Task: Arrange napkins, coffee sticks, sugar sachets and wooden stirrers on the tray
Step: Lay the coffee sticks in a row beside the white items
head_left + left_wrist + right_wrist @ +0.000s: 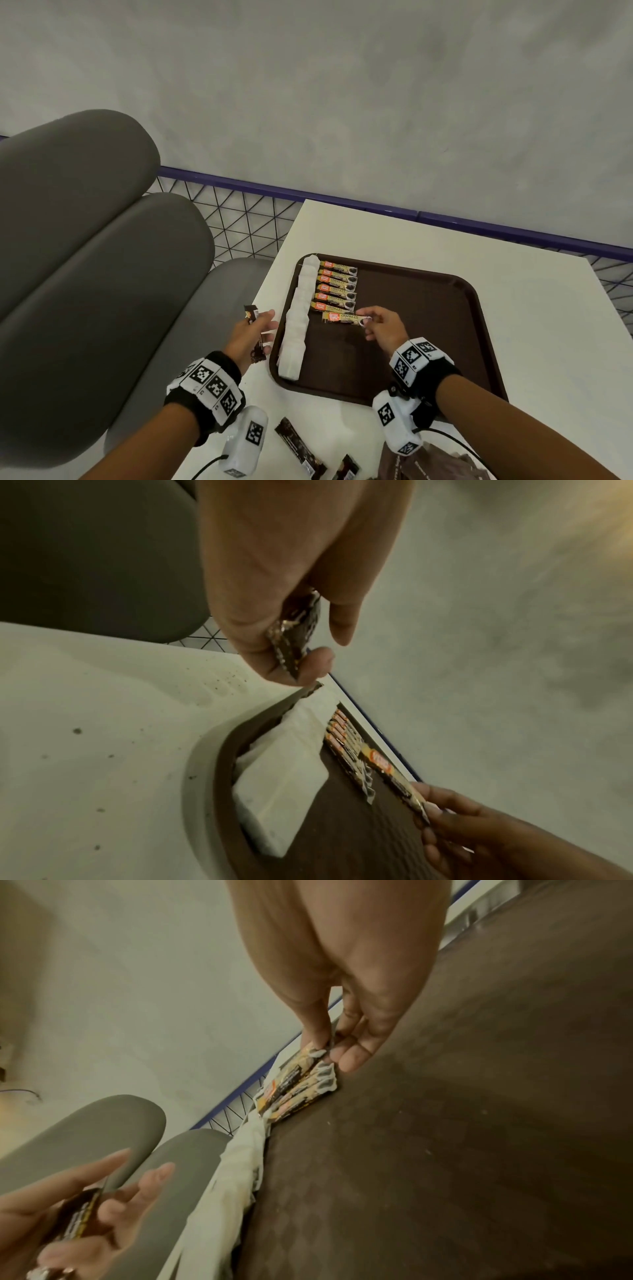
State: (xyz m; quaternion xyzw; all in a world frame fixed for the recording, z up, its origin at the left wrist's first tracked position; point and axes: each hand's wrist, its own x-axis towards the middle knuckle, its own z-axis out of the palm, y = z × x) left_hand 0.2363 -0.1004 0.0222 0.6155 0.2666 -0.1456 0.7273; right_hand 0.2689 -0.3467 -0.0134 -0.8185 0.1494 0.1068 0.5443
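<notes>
Head view: dark brown rectangular plastic tray (428, 342) on white square table (531, 342). Along tray's 9 o'clock edge, row of folded white paper napkins (298, 325), overlapping, running 12 to 6. Just beside napkins, toward 3 o'clock: column of six orange-and-black coffee stick sachets (337, 286), parallel, touching one another, in the tray's 10–11 o'clock part.

Right hand (382, 325): thumb and fingertips pinched on the 3 o'clock end of a seventh orange-and-black coffee stick (342, 317), just below the column, slightly skewed, apparently touching tray. Right wrist view confirms pinch on crimped end (320, 1049); other fingers loosely curled.

Left hand (251, 337): off the tray, at its 9 o'clock side, above table edge. Holds small bundle of dark brown coffee sticks (255, 334) between thumb and fingers; index and middle fingers extended. Exact count in bundle: cannot tell.

Loose on table at 6 o'clock of tray: two more dark brown stick sachets (299, 445), plus crumpled brown paper bag (431, 462) at frame bottom. Grey padded bench seat (85, 240) at 9 o'clock of table. Marker-patterned wrist bands (209, 382) on both wrists.
</notes>
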